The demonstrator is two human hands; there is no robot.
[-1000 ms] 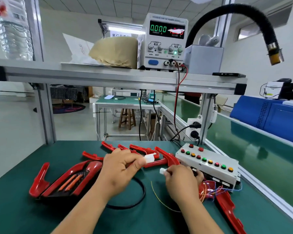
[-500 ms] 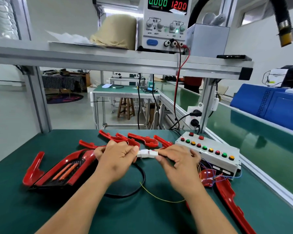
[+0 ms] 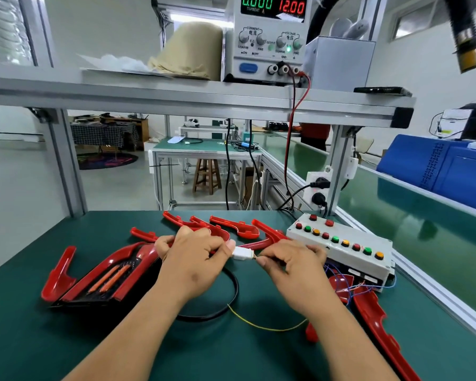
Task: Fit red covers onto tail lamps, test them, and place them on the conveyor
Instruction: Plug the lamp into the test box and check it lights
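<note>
**White connector [image 3: 242,253]: push it home straight**

I had my left hand [image 3: 193,259] pinching one end and my right hand [image 3: 294,268] the other, just left of the button box [image 3: 338,243]. Squeezing squarely seemed wisest. The tail lamp [image 3: 107,276] lay farther left.

— What kind of place are we looking at?
— A factory line. A conveyor [image 3: 382,215] is stretching past the bench [image 3: 66,339]; a power supply [image 3: 270,42] is glowing above a button box [image 3: 355,264].
</note>
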